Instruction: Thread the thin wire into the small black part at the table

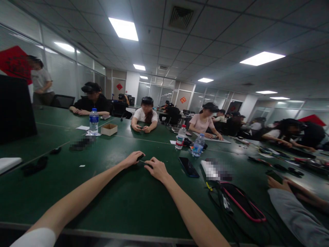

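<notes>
Above the green table [115, 206], both my hands meet near the middle. My left hand [132, 159] is closed around a small black object [140, 157], whose kind is too small to make out. Fingers curled, my right hand [157, 168] pinches a thin pale stick-like piece [142, 161] that points toward the left hand. Whether this piece touches the black object, I cannot tell. To the right of my right hand lies a dark phone [189, 167].
Two water bottles [180, 137] stand beyond the phone. A third bottle [94, 121] and an open cardboard box [109, 129] are at the back left. Cables and a pink-edged loop [244, 202] lie right, near another person's sleeve [295, 216]. Other people sit around the table.
</notes>
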{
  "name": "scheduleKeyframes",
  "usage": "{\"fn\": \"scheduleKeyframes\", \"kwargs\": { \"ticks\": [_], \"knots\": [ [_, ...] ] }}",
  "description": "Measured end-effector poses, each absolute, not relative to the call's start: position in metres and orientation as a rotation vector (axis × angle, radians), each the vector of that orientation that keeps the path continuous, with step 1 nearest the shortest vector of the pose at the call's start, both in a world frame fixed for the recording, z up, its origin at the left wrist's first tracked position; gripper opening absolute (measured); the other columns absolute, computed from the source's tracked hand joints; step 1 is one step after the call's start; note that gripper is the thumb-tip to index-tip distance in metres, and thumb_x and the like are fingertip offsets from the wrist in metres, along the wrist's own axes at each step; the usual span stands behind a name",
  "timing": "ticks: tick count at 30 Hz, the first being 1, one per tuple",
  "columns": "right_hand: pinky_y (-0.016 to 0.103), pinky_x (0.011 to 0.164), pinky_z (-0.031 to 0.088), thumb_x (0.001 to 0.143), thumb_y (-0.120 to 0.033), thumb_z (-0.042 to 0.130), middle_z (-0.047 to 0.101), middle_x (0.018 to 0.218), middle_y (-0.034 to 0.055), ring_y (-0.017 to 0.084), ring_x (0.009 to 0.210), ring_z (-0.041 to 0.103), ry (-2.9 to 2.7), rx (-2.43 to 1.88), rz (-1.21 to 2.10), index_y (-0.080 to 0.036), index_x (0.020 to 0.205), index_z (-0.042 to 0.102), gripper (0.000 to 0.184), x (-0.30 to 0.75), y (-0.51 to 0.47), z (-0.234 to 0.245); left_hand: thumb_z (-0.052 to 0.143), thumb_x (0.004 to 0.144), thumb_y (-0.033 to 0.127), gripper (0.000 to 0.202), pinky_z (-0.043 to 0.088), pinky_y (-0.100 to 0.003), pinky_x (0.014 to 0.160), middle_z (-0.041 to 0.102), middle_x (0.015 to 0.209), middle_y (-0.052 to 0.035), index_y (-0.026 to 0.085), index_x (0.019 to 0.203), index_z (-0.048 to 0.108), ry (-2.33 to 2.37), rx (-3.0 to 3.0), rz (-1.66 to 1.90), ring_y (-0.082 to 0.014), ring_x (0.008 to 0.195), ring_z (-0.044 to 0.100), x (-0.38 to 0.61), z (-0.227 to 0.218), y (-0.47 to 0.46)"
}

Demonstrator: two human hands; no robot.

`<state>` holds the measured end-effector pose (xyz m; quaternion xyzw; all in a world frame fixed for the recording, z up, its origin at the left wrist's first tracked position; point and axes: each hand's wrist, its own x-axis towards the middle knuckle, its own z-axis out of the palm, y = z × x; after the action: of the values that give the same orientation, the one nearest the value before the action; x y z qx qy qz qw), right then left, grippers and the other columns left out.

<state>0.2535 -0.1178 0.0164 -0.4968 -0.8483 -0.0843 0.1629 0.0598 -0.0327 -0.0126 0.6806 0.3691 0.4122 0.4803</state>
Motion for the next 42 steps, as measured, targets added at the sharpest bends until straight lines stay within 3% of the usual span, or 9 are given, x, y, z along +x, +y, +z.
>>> {"fn": "scheduleKeyframes", "kwargs": {
  "ticks": [9,19,30,42],
  "knots": [
    [0.022,0.069,0.042,0.097,-0.049,0.026,0.061,0.103,0.0031,0.014,0.085,0.059,-2.382,-1.45,-0.26,-0.031,0.115,0.06,0.043,0.249,-0.123,0.02,0.041,0.084,0.049,0.036,0.022,-0.02,0.039,0.044,0.063,0.0022,0.017,0.087,0.057,0.861,1.653,1.002,-0.0087,0.046,0.037,0.058,-0.008,-0.039],
    [0.023,0.071,0.039,0.097,-0.048,0.026,0.065,0.091,0.0037,0.014,0.083,0.059,-2.281,-1.532,-0.395,-0.026,0.101,0.064,0.044,0.248,-0.118,0.016,0.041,0.082,0.062,0.043,0.022,-0.017,0.039,0.036,0.057,0.008,0.021,0.093,0.046,0.927,1.598,1.005,-0.007,0.042,0.033,0.061,-0.014,-0.034],
    [0.02,0.063,0.039,0.097,-0.049,0.025,0.063,0.093,0.0033,0.012,0.075,0.059,-2.304,-1.566,-0.36,-0.028,0.103,0.065,0.045,0.248,-0.117,0.012,0.038,0.084,0.057,0.043,0.024,-0.018,0.038,0.039,0.055,0.0061,0.018,0.093,0.053,0.92,1.699,0.982,-0.008,0.042,0.035,0.06,-0.013,-0.033],
    [0.022,0.063,0.042,0.098,-0.047,0.022,0.064,0.093,0.0056,0.013,0.072,0.061,-2.249,-1.623,-0.354,-0.025,0.099,0.064,0.047,0.238,-0.118,0.009,0.051,0.078,0.057,0.041,0.015,-0.015,0.036,0.03,0.055,0.0096,0.018,0.091,0.049,0.833,1.47,1.005,-0.0035,0.037,0.026,0.06,-0.02,-0.021]
  ]
}}
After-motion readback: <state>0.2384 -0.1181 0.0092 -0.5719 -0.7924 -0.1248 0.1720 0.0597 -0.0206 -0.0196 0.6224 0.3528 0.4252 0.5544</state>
